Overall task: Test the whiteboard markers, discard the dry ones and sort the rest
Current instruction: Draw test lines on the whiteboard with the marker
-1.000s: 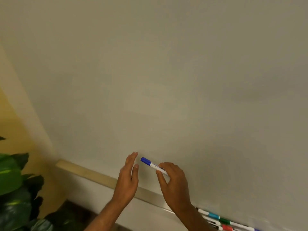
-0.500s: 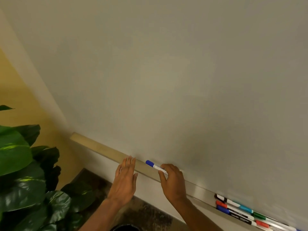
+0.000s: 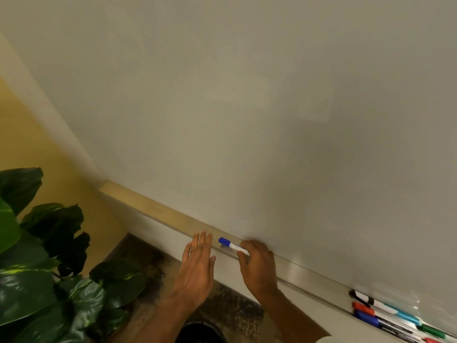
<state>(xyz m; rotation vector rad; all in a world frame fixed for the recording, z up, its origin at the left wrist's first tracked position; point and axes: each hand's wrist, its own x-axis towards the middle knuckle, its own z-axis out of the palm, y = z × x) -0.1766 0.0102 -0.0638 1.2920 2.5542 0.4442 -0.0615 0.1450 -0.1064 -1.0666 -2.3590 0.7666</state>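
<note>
Nearest, the left hand (image 3: 197,263) is held flat and empty, fingers straight, its fingertips at the front edge of the tray (image 3: 153,209). Just to its right, the right hand (image 3: 258,266) is curled round the tail of the blue marker (image 3: 233,246), so this is the hand in contact. The marker is laid along the tray, its long axis following the ledge. Its capped end is pointed left toward the left fingertips, with a small gap kept between. The other markers (image 3: 385,310) are seen well apart, further right on the same tray. Behind stands the whiteboard (image 3: 247,107). A second ago the marker was held up before the board, above the tray; it has since been lowered to it.
</note>
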